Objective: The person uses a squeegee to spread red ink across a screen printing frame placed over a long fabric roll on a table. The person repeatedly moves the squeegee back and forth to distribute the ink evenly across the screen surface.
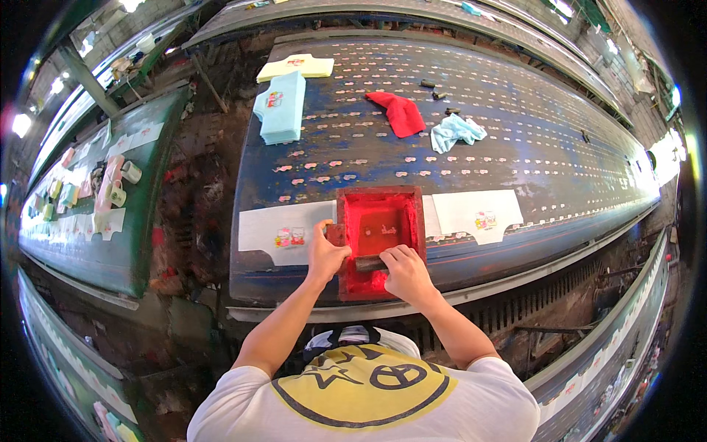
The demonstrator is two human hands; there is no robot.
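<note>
A wooden screen-printing frame, stained red, lies on the long dark printing table in front of me, with red ink along its inner sides. My left hand grips the left side of this frame at a small block. Inside the frame, near its closer end, a dark squeegee lies crosswise, and my right hand is closed over its right part. Under and beside the frame are white fabric pieces: one on the left with a printed cartoon pair, one on the right with a similar print.
Stacks of light blue fabric and yellow fabric sit at the table's far left. A red cloth and a crumpled pale blue cloth lie farther back. Left across a dark aisle, another table holds tubs and fabric.
</note>
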